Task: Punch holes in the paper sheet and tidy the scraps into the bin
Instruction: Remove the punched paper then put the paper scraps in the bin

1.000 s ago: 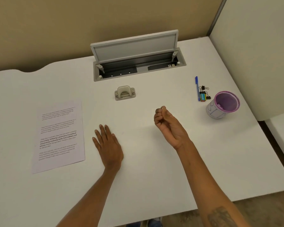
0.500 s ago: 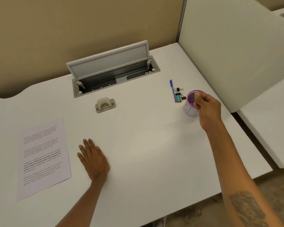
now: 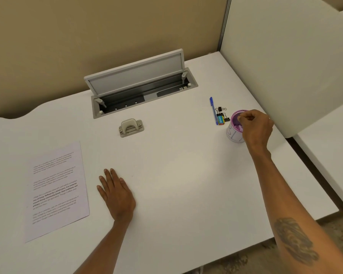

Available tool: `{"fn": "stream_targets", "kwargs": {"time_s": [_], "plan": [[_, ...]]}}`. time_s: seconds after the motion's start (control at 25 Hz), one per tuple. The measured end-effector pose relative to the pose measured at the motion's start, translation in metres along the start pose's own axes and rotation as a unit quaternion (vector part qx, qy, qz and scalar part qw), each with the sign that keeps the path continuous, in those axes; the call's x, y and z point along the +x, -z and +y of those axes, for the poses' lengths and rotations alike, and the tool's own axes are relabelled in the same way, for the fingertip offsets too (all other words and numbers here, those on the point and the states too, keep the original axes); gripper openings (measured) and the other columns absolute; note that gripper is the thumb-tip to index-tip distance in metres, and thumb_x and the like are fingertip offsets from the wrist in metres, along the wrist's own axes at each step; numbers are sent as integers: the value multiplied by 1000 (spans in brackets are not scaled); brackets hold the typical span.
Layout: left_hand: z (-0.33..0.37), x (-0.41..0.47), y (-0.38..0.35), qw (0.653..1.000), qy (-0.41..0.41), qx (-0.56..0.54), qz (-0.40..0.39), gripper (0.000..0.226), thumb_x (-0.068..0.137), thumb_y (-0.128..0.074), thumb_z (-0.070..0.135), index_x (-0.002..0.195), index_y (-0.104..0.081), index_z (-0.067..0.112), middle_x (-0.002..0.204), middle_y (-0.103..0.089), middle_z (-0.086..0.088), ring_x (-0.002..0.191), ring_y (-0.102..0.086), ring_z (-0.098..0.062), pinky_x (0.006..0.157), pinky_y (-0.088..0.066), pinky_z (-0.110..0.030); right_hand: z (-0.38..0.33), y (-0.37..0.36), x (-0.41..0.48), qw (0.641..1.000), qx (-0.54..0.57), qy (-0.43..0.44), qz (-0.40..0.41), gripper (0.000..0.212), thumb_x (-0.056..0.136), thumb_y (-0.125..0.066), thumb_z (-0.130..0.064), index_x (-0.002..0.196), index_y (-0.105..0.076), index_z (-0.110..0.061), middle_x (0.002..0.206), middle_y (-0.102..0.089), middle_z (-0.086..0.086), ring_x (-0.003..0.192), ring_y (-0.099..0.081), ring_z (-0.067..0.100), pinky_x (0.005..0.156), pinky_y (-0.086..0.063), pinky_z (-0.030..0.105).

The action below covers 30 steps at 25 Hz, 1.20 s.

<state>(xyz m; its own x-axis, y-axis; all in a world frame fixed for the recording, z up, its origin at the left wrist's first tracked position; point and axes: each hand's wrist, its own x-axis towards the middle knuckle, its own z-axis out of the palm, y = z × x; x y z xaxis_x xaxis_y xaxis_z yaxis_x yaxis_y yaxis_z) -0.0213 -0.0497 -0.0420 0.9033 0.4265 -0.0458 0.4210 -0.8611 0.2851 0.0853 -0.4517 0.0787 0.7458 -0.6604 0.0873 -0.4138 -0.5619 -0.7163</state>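
Observation:
A printed paper sheet (image 3: 56,189) lies flat at the left of the white desk (image 3: 176,184). A beige hole punch (image 3: 131,127) stands near the desk's middle, behind my hands. The small bin (image 3: 234,133), white with a purple rim, stands at the right. My right hand (image 3: 254,127) hovers over the bin's mouth with fingertips pinched together; whatever they hold is too small to see. Pale bits show inside the bin. My left hand (image 3: 117,192) rests flat on the desk, palm down, just right of the sheet, holding nothing.
A blue pen (image 3: 213,110), black binder clips (image 3: 220,110) and a small colourful box (image 3: 220,120) lie just left of the bin. An open cable tray with a raised lid (image 3: 139,86) sits at the back. A white partition (image 3: 285,66) stands close on the right.
My right hand moved from the desk's middle to the bin at the right and now holds over its mouth. The camera turned right. My left hand stayed flat.

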Motion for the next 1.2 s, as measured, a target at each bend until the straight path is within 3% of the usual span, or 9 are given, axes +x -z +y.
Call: {"fn": "stream_targets", "kwargs": {"time_s": [0.12, 0.28, 0.44, 0.52, 0.68, 0.92, 1.04, 1.2], "plan": [[-1, 1, -1, 1000, 1, 0, 1, 52, 107, -24, 21, 157, -19, 6, 166, -15, -11, 154, -9, -32, 126, -4, -49, 1, -4, -2, 1000, 4, -18, 21, 16, 88, -62, -11, 99, -74, -9, 103, -74, 8, 100, -65, 23, 74, -33, 18], [-3, 1, -4, 1000, -2, 7, 3, 53, 107, -23, 21, 157, -19, 7, 167, -15, -10, 154, -10, -33, 126, -5, -50, 2, 1, -6, 998, 39, -25, 42, 20, 89, -58, -9, 100, -74, -11, 99, -75, 8, 93, -67, 21, 73, -39, 17], [-2, 1, 1, 1000, 5, 10, 1, 53, 107, -24, 20, 157, -19, 6, 166, -15, -11, 154, -10, -32, 126, -6, -51, -17, -5, -24, 989, 132, -38, 52, 20, 86, -54, -13, 97, -71, -14, 92, -73, 1, 84, -62, 13, 65, -42, 7], [1, 0, 4, 1000, 9, 11, -6, 52, 107, -25, 20, 157, -18, 7, 166, -15, -11, 155, -9, -32, 126, -6, -51, -32, -22, -49, 983, 181, -14, 3, 19, 86, -55, -11, 97, -71, -12, 95, -72, 2, 83, -64, 10, 70, -48, 10], [-1, 1, 3, 1000, 6, 8, -7, 53, 107, -22, 22, 158, -14, 9, 167, -10, -9, 155, -6, -31, 126, -6, -50, -54, -72, -121, 969, 211, 13, -131, 18, 90, -58, -7, 100, -72, -14, 98, -71, -1, 80, -62, -2, 68, -44, 4], [-6, 3, -1, 1000, -2, -2, 7, 54, 107, -18, 24, 159, -11, 10, 168, -7, -9, 155, -3, -30, 126, -6, -50, -69, -136, -213, 933, 160, 92, -310, 17, 94, -61, -12, 107, -72, -13, 104, -71, -4, 91, -65, 5, 84, -51, 16], [-7, 4, -2, 1000, -6, -8, 11, 54, 108, -18, 24, 159, -12, 9, 168, -7, -10, 155, -3, -31, 126, -8, -51, -74, -157, -242, 924, 110, 123, -345, 18, 94, -63, -16, 111, -70, -13, 106, -70, -4, 92, -64, 6, 85, -47, 11], [-7, 4, -4, 1000, -11, -10, 12, 54, 108, -19, 24, 159, -12, 8, 168, -6, -12, 155, -2, -32, 125, -12, -53, -72, -170, -266, 934, 77, 107, -331, 21, 90, -71, -19, 110, -68, -13, 105, -66, -2, 91, -61, 9, 75, -41, 4]]}}
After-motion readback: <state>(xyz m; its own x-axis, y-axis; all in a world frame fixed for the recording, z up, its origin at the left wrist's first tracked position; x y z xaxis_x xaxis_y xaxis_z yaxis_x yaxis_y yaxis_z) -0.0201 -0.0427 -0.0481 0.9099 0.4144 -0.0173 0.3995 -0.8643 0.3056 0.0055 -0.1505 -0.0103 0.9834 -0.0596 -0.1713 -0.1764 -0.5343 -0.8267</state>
